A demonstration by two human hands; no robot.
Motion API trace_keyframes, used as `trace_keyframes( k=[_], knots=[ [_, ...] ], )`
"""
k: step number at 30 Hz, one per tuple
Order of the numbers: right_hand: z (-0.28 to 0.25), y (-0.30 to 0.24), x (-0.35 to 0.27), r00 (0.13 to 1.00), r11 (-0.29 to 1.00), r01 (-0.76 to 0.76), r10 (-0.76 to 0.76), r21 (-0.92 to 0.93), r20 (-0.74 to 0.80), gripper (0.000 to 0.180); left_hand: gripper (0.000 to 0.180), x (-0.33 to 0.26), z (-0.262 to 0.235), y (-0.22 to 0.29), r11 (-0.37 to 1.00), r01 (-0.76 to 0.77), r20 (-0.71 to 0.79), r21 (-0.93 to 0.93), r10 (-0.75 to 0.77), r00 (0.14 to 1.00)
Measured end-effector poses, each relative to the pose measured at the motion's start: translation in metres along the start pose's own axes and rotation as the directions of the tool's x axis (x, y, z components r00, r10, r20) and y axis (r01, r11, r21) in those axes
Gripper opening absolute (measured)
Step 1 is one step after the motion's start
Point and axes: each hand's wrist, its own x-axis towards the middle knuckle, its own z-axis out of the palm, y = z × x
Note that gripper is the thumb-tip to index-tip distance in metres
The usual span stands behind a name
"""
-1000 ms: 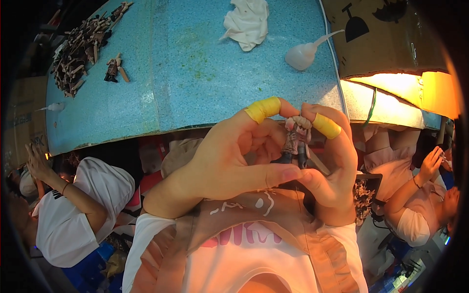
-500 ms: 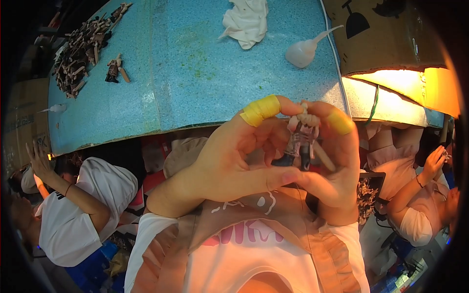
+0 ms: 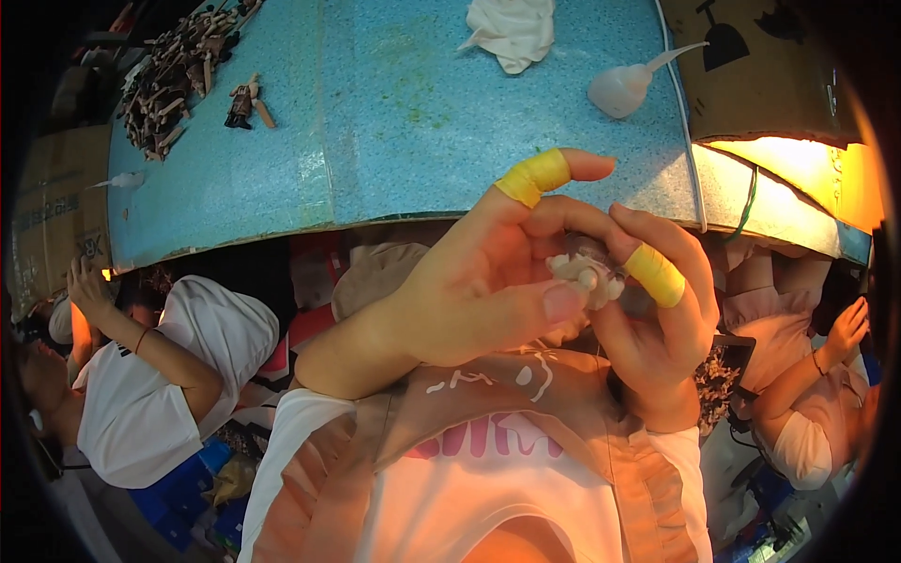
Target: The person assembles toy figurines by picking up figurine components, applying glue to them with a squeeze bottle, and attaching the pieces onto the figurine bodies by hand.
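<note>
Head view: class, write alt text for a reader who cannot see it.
Both hands, left hand and right hand, pinch a small pale figure between yellow-taped fingers, close to the camera. Beyond lies a blue table bearing a white cloth, a squeeze bottle and a pile of small parts.

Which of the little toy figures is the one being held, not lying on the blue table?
The pale small figure, pinched between the left hand and right hand. The loose figure and the pile lie untouched on the table.
</note>
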Motion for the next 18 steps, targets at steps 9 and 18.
trace_keyframes(
  k=[9, 18],
  knots=[
    [-0.001, -0.004, 0.001, 0.999, 0.995, 0.052, -0.05, -0.083, 0.015, 0.042, 0.077, -0.001, -0.005, -0.003, 1.0, 0.023, -0.005, -0.019, -0.024, 1.0],
    [0.006, -0.002, 0.0, 0.994, 0.984, 0.109, -0.107, -0.142, 0.026, 0.043, 0.062, 0.001, -0.014, -0.007, 0.997, -0.07, 0.099, -0.027, 0.072, 0.993]
  ],
)
